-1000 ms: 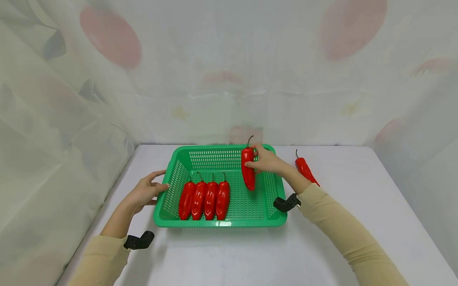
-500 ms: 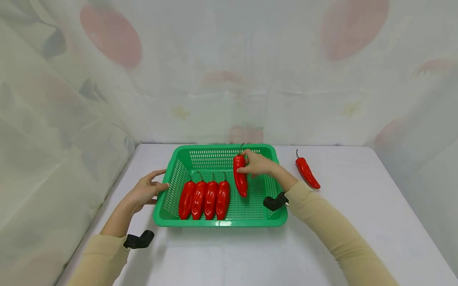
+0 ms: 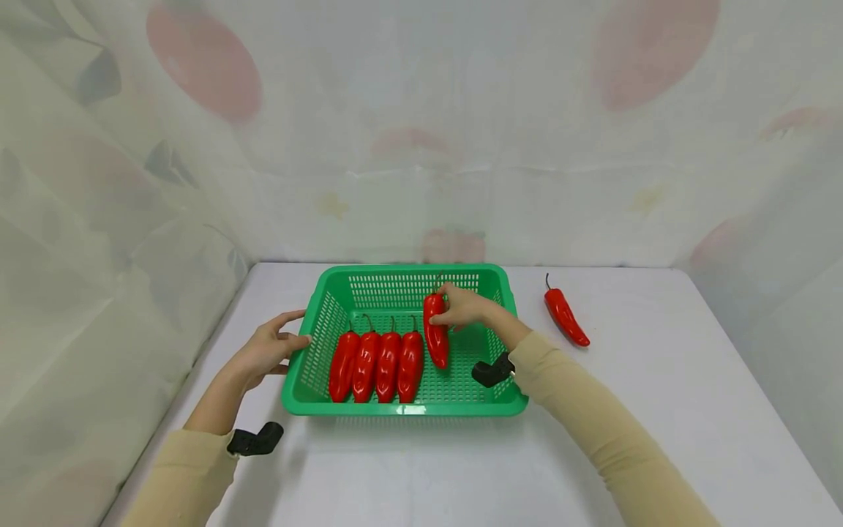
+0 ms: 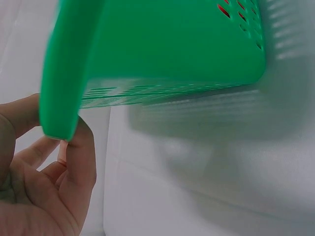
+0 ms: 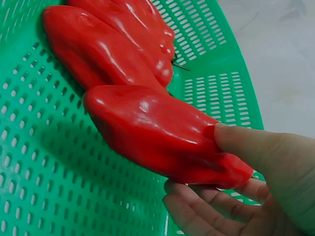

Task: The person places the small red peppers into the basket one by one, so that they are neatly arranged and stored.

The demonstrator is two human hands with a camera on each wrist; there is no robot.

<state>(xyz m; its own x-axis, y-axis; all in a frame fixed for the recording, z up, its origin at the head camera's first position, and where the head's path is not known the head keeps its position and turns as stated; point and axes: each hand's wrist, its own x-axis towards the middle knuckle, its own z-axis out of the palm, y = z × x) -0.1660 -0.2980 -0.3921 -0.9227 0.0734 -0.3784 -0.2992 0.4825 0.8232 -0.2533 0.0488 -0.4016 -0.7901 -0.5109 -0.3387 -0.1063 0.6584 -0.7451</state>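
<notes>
My right hand [image 3: 462,306] grips a red chili pepper [image 3: 436,333] near its stem end, thumb on one side and fingers on the other. It hangs inside the green plastic basket [image 3: 408,410], tip toward me; in the right wrist view the held chili pepper [image 5: 142,130] shows above the slotted floor. Several more red chili peppers [image 3: 387,366] lie side by side in the basket's left half, stems pointing away. At the left end, my left hand [image 3: 263,350] pinches the basket's rim; in the left wrist view fingers [image 4: 81,162] curl round the rim [image 4: 59,113].
A single red chili pepper [image 3: 565,317] lies on the white table [image 3: 632,366], right of the basket. Pale patterned sheeting [image 3: 421,197] rises behind the table and at both sides. Each wrist carries a black camera mount [image 3: 255,439].
My right hand has moved left and lower into the basket with the chili pepper, toward the row. The left hand stays on the rim.
</notes>
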